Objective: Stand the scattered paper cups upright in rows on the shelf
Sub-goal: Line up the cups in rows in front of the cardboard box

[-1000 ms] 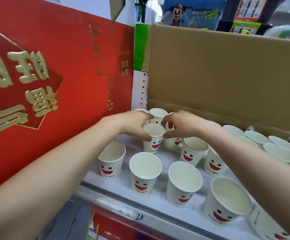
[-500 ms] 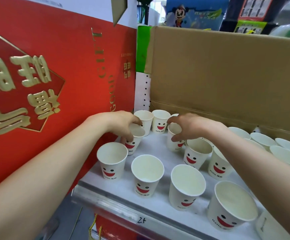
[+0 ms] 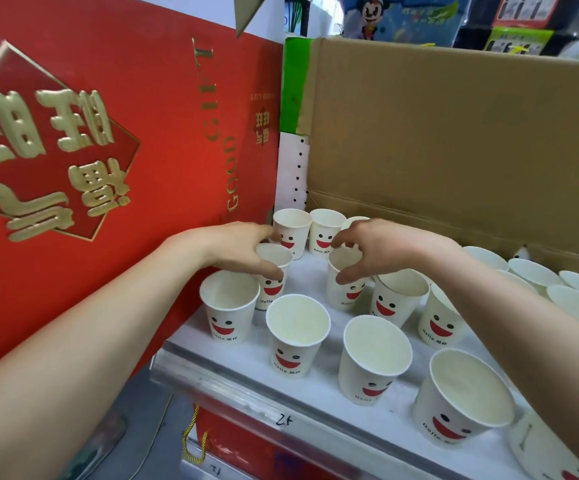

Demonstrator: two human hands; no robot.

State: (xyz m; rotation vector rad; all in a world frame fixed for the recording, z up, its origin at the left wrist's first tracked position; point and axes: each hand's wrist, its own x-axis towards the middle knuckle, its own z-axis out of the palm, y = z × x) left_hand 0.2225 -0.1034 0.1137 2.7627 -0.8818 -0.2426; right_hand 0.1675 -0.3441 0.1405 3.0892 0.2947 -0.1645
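As paper cups (image 3: 298, 327) stand upright across the white shelf (image 3: 322, 393), the left hand (image 3: 236, 249) grips a left-side cup (image 3: 274, 289) by its rim and the right hand (image 3: 388, 247) grips a second cup (image 3: 343, 296) beside it; the right forearm (image 3: 530, 327), dragged back low, could topple the near row (image 3: 374, 358).

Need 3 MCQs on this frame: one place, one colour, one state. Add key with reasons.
1. What stands behind the cups on the shelf?
A) cardboard box
B) mirror
C) fridge door

2. The mouths printed on the cups are:
A) blue
B) red
C) green

3. The left hand is:
A) flat on the shelf
B) empty in the air
C) gripping an upright cup

Key:
1 A, a brown cardboard wall rises behind the back row.
2 B, every visible face has a red smile.
3 C, the fingers curl round its rim.
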